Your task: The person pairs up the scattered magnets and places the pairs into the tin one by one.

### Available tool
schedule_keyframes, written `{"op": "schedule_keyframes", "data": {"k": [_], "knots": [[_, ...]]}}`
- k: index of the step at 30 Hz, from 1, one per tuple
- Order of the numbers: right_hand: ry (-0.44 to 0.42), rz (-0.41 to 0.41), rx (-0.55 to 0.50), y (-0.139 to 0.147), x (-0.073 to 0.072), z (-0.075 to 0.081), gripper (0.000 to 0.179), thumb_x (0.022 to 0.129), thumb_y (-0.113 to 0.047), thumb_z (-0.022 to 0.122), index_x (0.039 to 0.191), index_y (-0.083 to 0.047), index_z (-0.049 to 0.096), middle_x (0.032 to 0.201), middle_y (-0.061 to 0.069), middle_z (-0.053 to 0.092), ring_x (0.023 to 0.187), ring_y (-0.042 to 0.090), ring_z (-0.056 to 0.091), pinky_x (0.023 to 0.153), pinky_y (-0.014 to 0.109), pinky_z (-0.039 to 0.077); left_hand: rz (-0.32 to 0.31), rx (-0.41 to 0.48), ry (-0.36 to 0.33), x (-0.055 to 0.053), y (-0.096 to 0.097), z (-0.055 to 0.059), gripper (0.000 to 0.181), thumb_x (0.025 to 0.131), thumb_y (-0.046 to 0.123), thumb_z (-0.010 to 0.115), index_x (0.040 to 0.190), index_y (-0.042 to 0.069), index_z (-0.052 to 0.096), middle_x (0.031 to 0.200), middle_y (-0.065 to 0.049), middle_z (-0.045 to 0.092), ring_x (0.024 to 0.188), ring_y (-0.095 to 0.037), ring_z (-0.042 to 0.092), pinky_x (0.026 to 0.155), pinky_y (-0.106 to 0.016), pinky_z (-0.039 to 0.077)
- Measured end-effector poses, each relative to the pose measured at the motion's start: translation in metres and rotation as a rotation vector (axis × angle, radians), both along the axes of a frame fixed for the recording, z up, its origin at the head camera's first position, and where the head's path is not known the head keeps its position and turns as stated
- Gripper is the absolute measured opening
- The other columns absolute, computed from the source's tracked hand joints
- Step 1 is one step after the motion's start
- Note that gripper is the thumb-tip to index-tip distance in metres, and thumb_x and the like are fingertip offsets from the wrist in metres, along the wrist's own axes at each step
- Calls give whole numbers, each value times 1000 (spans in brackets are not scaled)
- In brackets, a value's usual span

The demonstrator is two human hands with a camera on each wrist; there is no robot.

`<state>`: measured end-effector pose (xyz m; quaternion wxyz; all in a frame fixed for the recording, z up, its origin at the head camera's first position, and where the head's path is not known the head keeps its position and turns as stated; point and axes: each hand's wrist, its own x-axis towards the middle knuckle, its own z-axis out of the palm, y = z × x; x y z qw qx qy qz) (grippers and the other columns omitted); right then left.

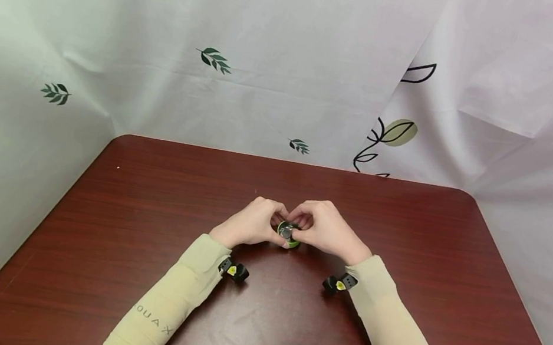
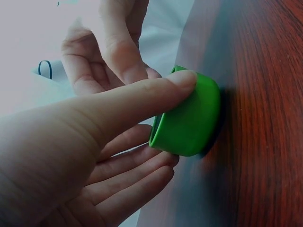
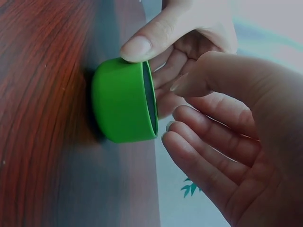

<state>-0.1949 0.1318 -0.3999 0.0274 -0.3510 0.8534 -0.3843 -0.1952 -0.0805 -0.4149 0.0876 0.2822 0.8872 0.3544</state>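
Note:
A small round green cup [image 1: 294, 244] with a dark inside sits on the table in front of me. My left hand [image 1: 255, 222] holds it, the thumb pressed on the near side of its green wall [image 2: 187, 123] and the other fingers along the far side. Something dark and silvery shows in the cup's mouth in the head view; its kind is too small to tell. My right hand [image 1: 329, 231] is at the mouth, thumb and fingers bent and apart. In the right wrist view, nothing shows between the right thumb and fingers beside the cup's rim [image 3: 150, 101].
The reddish-brown wooden table [image 1: 155, 196] spreads around both hands, its far edge against a pale curtain [image 1: 276, 29] with leaf prints. A tiny white speck [image 1: 118, 167] lies at the far left. Black bands with cameras [image 1: 240, 272] are on both wrists.

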Motion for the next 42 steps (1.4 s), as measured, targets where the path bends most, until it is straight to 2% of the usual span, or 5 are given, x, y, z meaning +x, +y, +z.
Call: {"op": "schedule_keyframes", "data": {"k": [13, 20, 24, 30, 42], "knots": [[41, -83, -3, 15, 0, -2, 21, 82, -11, 84, 101, -9, 76, 87, -2, 70, 77, 11, 66, 71, 33, 58, 22, -11, -17, 1, 0, 0, 51, 70, 26, 96, 109, 5, 71, 97, 0, 72, 89, -9, 67, 82, -26, 54], [84, -115, 12, 26, -2, -4, 31, 86, -20, 79, 113, -5, 75, 108, 7, 73, 100, 22, 68, 88, 45, 54, 36, -4, -19, 2, -1, -1, 48, 71, 24, 95, 109, 6, 72, 96, 1, 72, 90, -10, 67, 83, -27, 54], [107, -151, 32, 32, -2, -4, 37, 89, -25, 76, 122, -8, 73, 118, 4, 71, 113, 17, 64, 96, 44, 51, 36, -13, -12, 3, -1, -2, 47, 72, 25, 95, 109, 6, 71, 97, 0, 71, 90, -11, 66, 84, -28, 54], [119, -195, 58, 42, -1, -4, 42, 93, -31, 73, 131, -13, 69, 127, -1, 67, 121, 17, 59, 102, 45, 46, 15, -14, 11, 3, -2, -6, 46, 74, 26, 94, 109, 7, 71, 96, 2, 71, 87, -7, 66, 81, -26, 53], [127, -243, 97, 68, 7, 3, 54, 99, -36, 66, 146, -10, 56, 148, 6, 54, 138, 25, 47, 110, 51, 38, -2, -24, 42, 4, -3, -4, 44, 75, 28, 92, 109, 8, 72, 97, 4, 71, 89, -7, 65, 82, -27, 52]]}}
